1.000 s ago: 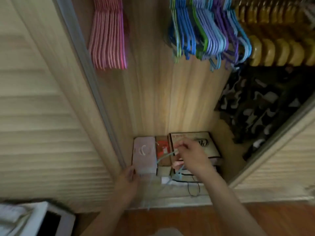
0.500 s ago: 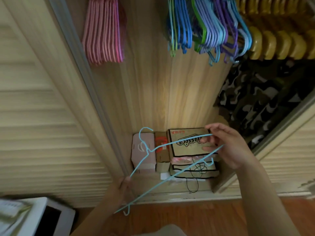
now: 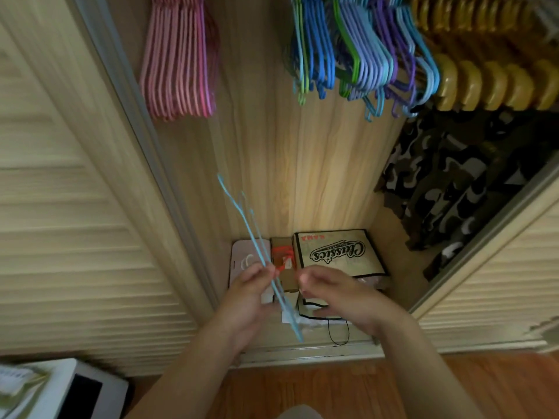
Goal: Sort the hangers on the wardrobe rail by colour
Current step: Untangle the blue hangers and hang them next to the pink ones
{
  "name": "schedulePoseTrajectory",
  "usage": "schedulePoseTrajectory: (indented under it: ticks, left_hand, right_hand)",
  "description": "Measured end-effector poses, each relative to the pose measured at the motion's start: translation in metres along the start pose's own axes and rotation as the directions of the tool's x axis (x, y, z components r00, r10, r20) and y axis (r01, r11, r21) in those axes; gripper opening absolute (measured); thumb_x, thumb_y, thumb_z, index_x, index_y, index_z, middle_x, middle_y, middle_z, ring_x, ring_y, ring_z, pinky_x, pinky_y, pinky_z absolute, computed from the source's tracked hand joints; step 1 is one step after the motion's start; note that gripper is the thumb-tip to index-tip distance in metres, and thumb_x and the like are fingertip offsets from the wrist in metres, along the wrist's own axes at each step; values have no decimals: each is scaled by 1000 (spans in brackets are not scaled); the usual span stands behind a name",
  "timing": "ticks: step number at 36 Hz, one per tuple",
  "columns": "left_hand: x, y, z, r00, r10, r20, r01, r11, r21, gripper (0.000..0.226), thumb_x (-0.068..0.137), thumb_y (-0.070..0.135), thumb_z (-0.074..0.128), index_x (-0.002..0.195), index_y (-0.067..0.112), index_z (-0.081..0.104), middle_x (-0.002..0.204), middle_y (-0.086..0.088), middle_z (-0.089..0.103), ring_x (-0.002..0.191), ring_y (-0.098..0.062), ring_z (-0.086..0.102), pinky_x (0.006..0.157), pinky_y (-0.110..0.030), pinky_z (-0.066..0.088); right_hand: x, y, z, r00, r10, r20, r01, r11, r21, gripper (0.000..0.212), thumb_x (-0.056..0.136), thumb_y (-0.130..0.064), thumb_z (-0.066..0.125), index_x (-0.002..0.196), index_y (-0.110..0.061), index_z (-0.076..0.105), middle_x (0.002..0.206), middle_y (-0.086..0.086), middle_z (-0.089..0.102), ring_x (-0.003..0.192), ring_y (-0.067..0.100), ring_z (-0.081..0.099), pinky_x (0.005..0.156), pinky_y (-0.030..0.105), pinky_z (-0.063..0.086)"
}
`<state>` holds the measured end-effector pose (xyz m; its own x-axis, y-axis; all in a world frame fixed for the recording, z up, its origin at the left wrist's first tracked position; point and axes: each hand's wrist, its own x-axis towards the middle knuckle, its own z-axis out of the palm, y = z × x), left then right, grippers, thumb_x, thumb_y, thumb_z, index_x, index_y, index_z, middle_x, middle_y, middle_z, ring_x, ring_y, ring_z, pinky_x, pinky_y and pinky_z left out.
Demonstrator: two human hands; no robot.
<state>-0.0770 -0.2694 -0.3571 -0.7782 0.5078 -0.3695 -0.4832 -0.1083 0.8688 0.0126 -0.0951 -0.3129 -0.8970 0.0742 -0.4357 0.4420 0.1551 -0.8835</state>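
My left hand pinches a light blue wire hanger, seen nearly edge-on with its hook pointing up and left. Just right of it hovers my right hand, fingers loosely curled and holding nothing. At the top, a bunch of pink hangers hangs on the left. A mixed bunch of blue, green and purple hangers hangs in the middle, and yellow hangers hang at the right.
Cardboard boxes and a pink box sit on the wardrobe floor below my hands. Dark patterned clothes hang at the right. Louvred sliding doors flank the opening. A white object lies at the bottom left.
My right hand has let go of the blue hanger and moved left. The left hand has raised the hanger and turned it edge-on, its hook now higher.
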Motion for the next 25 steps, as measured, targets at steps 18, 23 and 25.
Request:
schedulePoseTrajectory:
  ticks: [18,23,25]
  left_hand:
    - [-11,61,57,947,320,-5,-285,851,440,24,108,25,51,127,23,65,103,7,70,73,13,64,65,-5,46]
    - [-44,126,29,517,854,-49,-641,425,639,34,102,9,56,103,42,65,109,2,69,90,5,59,82,-14,43]
    - [-60,160,18,259,965,-30,-689,207,695,32,95,3,54,102,32,65,109,-1,66,102,-4,62,93,-20,45]
  right_hand:
    - [-1,-27,37,864,-340,-371,314,940,-131,26,108,-29,40,94,-27,61,85,-3,59,64,0,59,64,17,43]
    - [-6,-56,32,803,-408,-435,361,913,-190,27,108,-32,40,100,-22,63,99,6,66,69,-2,63,68,26,48]
    - [-5,-73,31,769,-455,-449,384,890,-245,26,108,-34,39,99,-24,62,100,1,64,72,-2,63,68,22,46]
